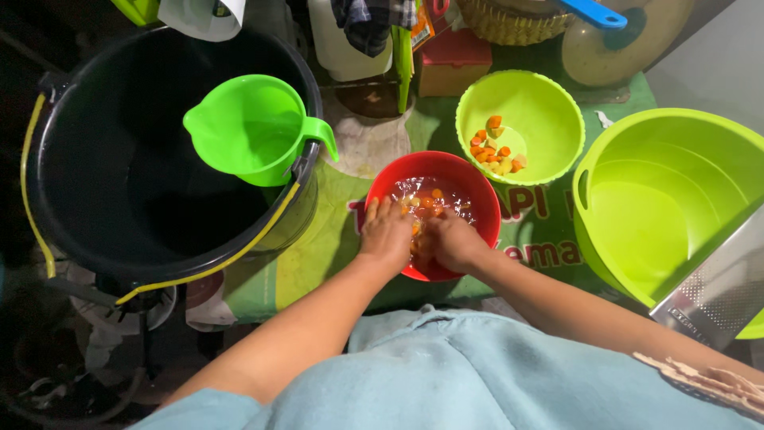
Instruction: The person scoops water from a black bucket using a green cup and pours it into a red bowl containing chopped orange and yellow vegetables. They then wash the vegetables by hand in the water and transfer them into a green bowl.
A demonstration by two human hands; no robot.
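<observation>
From the head view, I am looking down on both hands dipping into the red bowl (477,187), which is sitting at the near middle of the table (318,255). My left hand (386,235) and right hand (452,241) are lying side by side in the water, fingers bent loosely around the vegetable pieces (430,199), probably so as to rub them; how tightly they are closing I cannot tell. More pieces are resting in the small green bowl (549,119), far right. A green jug (251,127) is perching on the black bucket (79,159), left, within reach.
</observation>
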